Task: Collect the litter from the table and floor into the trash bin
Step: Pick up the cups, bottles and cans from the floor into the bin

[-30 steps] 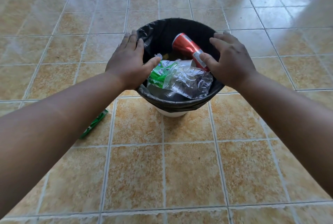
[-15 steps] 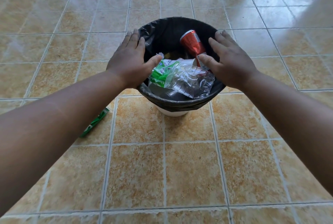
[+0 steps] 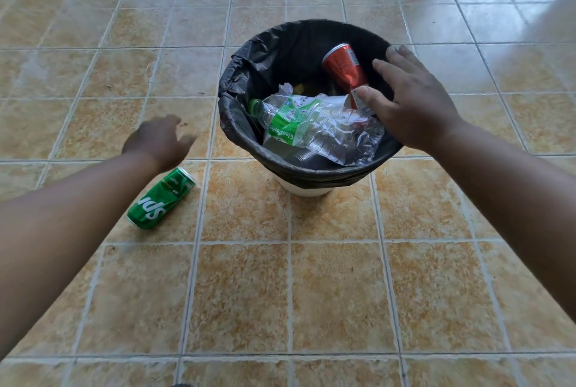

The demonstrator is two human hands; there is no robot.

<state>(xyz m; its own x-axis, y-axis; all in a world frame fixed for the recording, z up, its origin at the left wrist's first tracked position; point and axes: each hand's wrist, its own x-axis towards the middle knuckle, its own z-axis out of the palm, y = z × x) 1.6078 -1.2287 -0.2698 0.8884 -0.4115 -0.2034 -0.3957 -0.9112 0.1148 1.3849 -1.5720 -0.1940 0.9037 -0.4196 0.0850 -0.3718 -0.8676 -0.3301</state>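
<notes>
Trash bin [image 3: 299,190]: white pail lined with a black bag [image 3: 232,87], standing upright on the tiled floor [image 3: 336,293]; it serves as the reference landmark.
Contents of the bin: a crushed clear plastic bottle [image 3: 314,128] with a green label lies across the top. A red can [image 3: 343,67] leans against the far right wall. A scrap of crumpled paper [image 3: 285,89] shows behind the bottle.
Right hand [image 3: 411,103]: over the bin's right rim, fingers spread and straight. The thumb is at the lower end of the red can, and whether it touches cannot be told. It grips nothing.
Left hand [image 3: 159,140]: outside the bin to its left, low over the floor and blurred. The fingers look loosely extended, and nothing is seen in them.
Green can [image 3: 162,198]: dented, on its side on the floor, left of the bin and nearer the viewer, just beneath the left wrist.
Table: not in view, so its litter cannot be assessed.
Progress (judgement): several items are already binned. At least the green can is left to collect, and the left hand appears best placed to take it.
</notes>
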